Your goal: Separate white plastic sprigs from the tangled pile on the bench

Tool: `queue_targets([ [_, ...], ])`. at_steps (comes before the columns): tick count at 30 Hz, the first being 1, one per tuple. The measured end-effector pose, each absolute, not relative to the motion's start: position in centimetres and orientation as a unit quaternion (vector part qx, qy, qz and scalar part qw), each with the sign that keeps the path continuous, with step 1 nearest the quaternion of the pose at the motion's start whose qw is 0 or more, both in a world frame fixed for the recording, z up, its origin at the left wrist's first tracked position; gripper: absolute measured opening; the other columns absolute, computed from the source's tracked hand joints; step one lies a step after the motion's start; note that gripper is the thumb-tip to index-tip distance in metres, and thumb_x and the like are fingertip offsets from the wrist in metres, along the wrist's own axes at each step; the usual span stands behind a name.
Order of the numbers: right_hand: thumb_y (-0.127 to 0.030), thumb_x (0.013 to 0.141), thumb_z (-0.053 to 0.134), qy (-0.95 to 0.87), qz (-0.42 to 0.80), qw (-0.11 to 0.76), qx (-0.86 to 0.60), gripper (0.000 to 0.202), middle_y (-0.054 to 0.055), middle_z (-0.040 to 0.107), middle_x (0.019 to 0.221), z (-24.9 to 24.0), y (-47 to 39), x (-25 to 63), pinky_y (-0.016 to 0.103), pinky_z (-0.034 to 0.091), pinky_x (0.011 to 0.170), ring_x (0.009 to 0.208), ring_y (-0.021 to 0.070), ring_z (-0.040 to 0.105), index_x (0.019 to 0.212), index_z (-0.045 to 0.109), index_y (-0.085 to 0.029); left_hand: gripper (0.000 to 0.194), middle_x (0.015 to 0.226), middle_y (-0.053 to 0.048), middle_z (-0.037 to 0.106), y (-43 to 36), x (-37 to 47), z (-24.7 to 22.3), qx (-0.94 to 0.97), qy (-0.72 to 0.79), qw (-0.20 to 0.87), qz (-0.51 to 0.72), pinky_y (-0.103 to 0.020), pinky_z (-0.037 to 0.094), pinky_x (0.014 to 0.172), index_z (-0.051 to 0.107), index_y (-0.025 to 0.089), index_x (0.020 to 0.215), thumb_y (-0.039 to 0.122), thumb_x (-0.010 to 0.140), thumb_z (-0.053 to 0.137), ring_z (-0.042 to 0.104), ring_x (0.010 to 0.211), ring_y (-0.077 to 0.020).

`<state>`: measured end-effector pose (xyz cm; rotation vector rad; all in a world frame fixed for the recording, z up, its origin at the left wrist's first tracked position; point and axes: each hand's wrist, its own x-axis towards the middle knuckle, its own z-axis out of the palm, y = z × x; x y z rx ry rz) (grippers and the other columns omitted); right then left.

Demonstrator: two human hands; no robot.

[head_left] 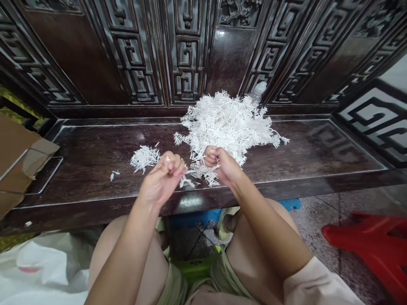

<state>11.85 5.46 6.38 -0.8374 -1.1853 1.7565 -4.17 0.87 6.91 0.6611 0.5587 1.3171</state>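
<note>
A large heap of white, feathery branched plastic pieces (pixel 224 120) rests on the dark wooden bench. In front of it, my left hand (pixel 165 173) is closed with the fingers curled, gripping one end of a white branched strand (pixel 188 183). My right hand (pixel 219 163) is closed too, pinching the same strand from the other side, so it spans the gap between both hands. Some loose white pieces (pixel 206 173) lie beneath, by the heap's front edge. To the left sits a smaller pile of short white bits (pixel 144 159), with one stray bit (pixel 114 174) beside it.
A carved wooden backrest (pixel 187 51) rises behind the bench seat (pixel 92 148). A clear plastic bottle (pixel 259 91) stands behind the heap. At left are a cardboard box (pixel 19 148) and a metal wire frame (pixel 51 178). A red stool (pixel 372 241) stands on the floor at right.
</note>
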Motion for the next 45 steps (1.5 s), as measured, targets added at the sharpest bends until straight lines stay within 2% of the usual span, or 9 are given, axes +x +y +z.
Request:
queue_targets([
  [4,-0.023,0.077,0.036,-0.442,0.700,0.460,-0.320,0.020,-0.005,0.022,0.050,6.6,6.0,12.2,0.026,0.025,0.054,0.048,0.0087,0.023,0.057,0.035,-0.019,0.019,0.059,0.002,0.034,1.5,-5.5,6.9,0.293,0.365,0.654,0.594,-0.022,0.036,0.059,0.045,0.016,0.062,0.021,0.081,0.044,0.038,0.056,-0.0091],
  [10,-0.023,0.075,0.039,-0.468,0.741,0.377,-0.301,0.018,-0.003,0.036,0.055,6.0,5.1,11.2,0.026,0.028,0.057,0.053,0.0098,0.036,0.058,0.040,-0.018,0.018,0.060,0.001,0.044,1.6,-3.9,4.4,0.349,0.518,0.599,0.501,-0.023,0.035,0.059,0.047,0.016,0.058,0.022,0.075,0.045,0.043,0.057,-0.0101],
  [16,-0.023,0.071,0.050,-0.535,0.683,0.343,-0.359,0.017,-0.004,0.042,0.054,5.1,4.3,10.2,0.025,0.032,0.064,0.058,0.0099,0.042,0.056,0.045,-0.017,0.015,0.059,0.002,0.045,1.2,-2.4,3.2,0.444,0.529,0.547,0.473,-0.023,0.033,0.061,0.047,0.017,0.061,0.022,0.075,0.043,0.043,0.061,-0.0113],
  [24,-0.023,0.070,0.046,-0.525,0.664,0.357,-0.396,0.019,-0.004,0.037,0.053,4.8,4.2,9.8,0.024,0.031,0.059,0.057,0.0094,0.039,0.053,0.041,-0.018,0.021,0.065,0.002,0.047,0.8,-1.5,3.0,0.560,0.580,0.434,0.402,-0.025,0.032,0.063,0.044,0.020,0.072,0.034,0.084,0.035,0.045,0.064,-0.0135],
  [30,-0.028,0.072,0.052,-0.517,0.672,0.371,-0.378,0.027,-0.005,0.032,0.054,4.6,4.2,10.2,0.023,0.026,0.056,0.055,0.0081,0.032,0.053,0.035,-0.018,0.016,0.068,-0.001,0.050,0.7,-1.6,3.8,0.621,0.613,0.351,0.340,-0.026,0.028,0.059,0.042,0.020,0.074,0.024,0.085,0.031,0.044,0.063,-0.0155],
  [33,-0.022,0.068,0.054,-0.475,0.679,0.407,-0.384,0.031,-0.006,0.027,0.053,4.5,4.2,10.1,0.023,0.022,0.052,0.052,0.0072,0.026,0.053,0.028,-0.018,0.014,0.067,-0.001,0.048,0.6,-1.3,3.8,0.626,0.589,0.368,0.355,-0.026,0.028,0.060,0.044,0.019,0.076,0.024,0.083,0.034,0.043,0.063,-0.0148],
  [40,-0.015,0.059,0.051,-0.379,0.689,0.457,-0.415,0.029,-0.005,0.029,0.054,4.5,5.0,10.2,0.023,0.025,0.049,0.050,0.0072,0.028,0.054,0.023,-0.019,0.023,0.058,0.003,0.035,0.8,-0.6,3.6,0.504,0.452,0.559,0.479,-0.024,0.028,0.056,0.038,0.018,0.063,0.032,0.081,0.042,0.034,0.056,-0.0108],
  [43,-0.016,0.062,0.051,-0.311,0.672,0.498,-0.452,0.022,-0.004,0.033,0.058,5.1,6.9,12.8,0.024,0.032,0.053,0.051,0.0073,0.031,0.059,0.029,-0.020,0.024,0.058,0.003,0.035,0.7,-1.8,4.2,0.459,0.415,0.581,0.528,-0.024,0.030,0.058,0.037,0.018,0.062,0.032,0.080,0.043,0.034,0.056,-0.0105],
  [45,-0.016,0.063,0.048,-0.295,0.608,0.565,-0.473,0.021,-0.005,0.030,0.058,5.8,7.9,14.7,0.025,0.032,0.054,0.049,0.0071,0.029,0.059,0.028,-0.020,0.024,0.057,0.002,0.035,0.8,-3.4,4.7,0.445,0.438,0.548,0.557,-0.024,0.031,0.059,0.036,0.019,0.062,0.032,0.081,0.043,0.036,0.056,-0.0107],
])
